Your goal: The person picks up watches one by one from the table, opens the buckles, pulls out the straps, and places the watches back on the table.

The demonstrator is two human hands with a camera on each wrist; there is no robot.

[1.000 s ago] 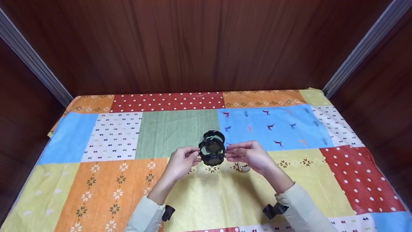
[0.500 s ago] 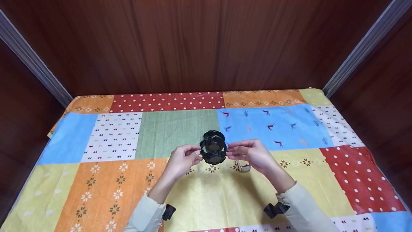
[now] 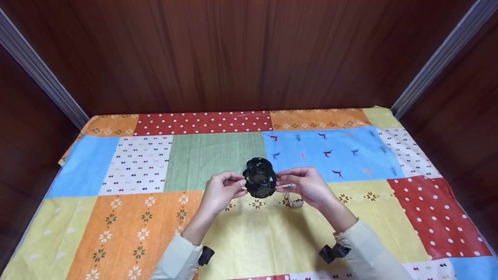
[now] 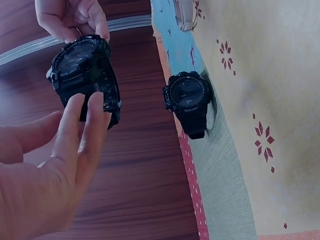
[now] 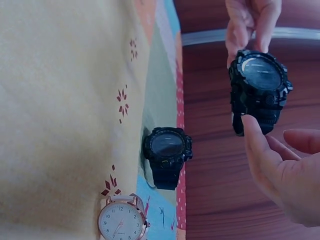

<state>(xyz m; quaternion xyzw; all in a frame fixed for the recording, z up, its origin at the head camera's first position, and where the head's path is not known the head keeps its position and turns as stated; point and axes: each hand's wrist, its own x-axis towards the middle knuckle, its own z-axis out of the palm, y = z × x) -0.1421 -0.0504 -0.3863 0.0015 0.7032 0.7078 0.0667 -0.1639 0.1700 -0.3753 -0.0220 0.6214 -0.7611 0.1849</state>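
1. A held black watch (image 5: 260, 84) is supported in the air, clear of the patterned cloth (image 3: 218, 159), between the two hands; its digital dial is turned up in both wrist views.
2. Left hand (image 3: 221, 194): the watch is pinched at its left side by thumb and fingers. In the left wrist view two fingertips are seen laid against the strap; contact of every digit cannot be told.
3. Right hand (image 3: 311, 188): the opposite side is pinched between thumb and fingers, these only slightly bent. How firmly it is pressed cannot be told.
4. A second black watch (image 4: 188, 96) is rested on the cloth, near the meeting of the green, blue and yellow patches, apart from both hands. In the head view the two black watches are overlapped along the line of sight.
5. A rose-gold watch (image 5: 121, 221) with a pale numbered dial is laid near the second one, partly covered by the right hand in the head view.
6. Pale sleeves (image 3: 369, 249) are worn, with a small black unit (image 3: 334, 253) at each wrist.
7. The cloth is backed by a dark wood-grain panel (image 3: 233, 58).
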